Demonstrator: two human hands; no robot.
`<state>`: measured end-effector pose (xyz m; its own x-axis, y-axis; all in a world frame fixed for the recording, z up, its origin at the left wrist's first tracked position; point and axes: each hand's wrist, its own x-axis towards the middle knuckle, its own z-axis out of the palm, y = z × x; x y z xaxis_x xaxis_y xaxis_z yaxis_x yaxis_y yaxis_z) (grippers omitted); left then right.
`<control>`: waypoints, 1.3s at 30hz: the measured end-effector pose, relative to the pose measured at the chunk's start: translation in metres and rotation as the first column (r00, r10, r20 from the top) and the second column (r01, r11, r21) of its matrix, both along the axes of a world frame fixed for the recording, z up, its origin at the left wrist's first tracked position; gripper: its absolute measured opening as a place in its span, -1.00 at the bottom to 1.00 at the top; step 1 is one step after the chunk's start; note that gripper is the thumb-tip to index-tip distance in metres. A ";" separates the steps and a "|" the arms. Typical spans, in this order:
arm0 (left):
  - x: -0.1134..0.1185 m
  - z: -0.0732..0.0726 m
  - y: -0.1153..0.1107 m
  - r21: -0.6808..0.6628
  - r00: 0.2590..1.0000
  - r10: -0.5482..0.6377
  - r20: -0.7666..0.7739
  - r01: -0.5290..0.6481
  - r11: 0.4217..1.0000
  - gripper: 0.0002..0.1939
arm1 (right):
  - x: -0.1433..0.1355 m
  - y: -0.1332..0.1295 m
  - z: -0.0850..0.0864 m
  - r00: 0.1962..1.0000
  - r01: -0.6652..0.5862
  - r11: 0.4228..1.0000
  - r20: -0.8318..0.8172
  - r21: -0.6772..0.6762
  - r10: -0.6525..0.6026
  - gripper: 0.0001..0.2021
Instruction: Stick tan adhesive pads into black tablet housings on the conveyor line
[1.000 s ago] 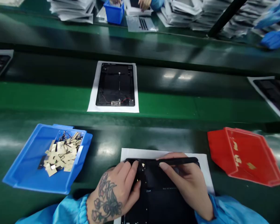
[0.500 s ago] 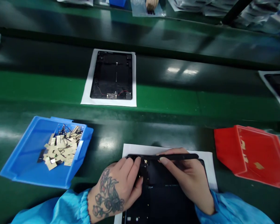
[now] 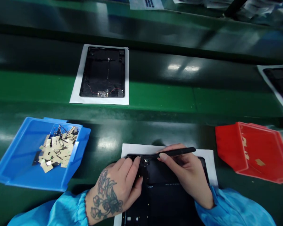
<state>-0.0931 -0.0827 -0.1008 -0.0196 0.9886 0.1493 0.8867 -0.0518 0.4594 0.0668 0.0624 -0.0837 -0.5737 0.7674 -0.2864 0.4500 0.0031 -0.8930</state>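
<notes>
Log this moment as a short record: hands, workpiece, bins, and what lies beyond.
Left hand: at the upper left edge of the black casing; grip unclear
Right hand: holds a slim black tool along the casing's top edge
Under casing: white sheet
Left side: blue bin with pale pieces inside
Right side: red bin with a few tan scraps
Beyond: second casing with a small circuit board, on a second sheet

Passable gap between blue bin (image 3: 21, 157) and white sheet (image 3: 132, 149) (left hand (image 3: 115, 191) blocks near end).
</notes>
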 end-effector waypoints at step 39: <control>0.000 0.003 -0.002 -0.017 0.999 0.005 -0.044 -0.005 1.000 -0.56 | -0.002 -0.008 -0.002 0.999 -0.034 0.972 -0.003 0.234 0.036 -0.91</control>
<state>-0.0933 -0.0844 -0.0977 -0.0184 0.9909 0.1333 0.9063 -0.0397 0.4207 0.0649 0.0548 -0.0861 -0.6029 0.7919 -0.0969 0.4393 0.2281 -0.8689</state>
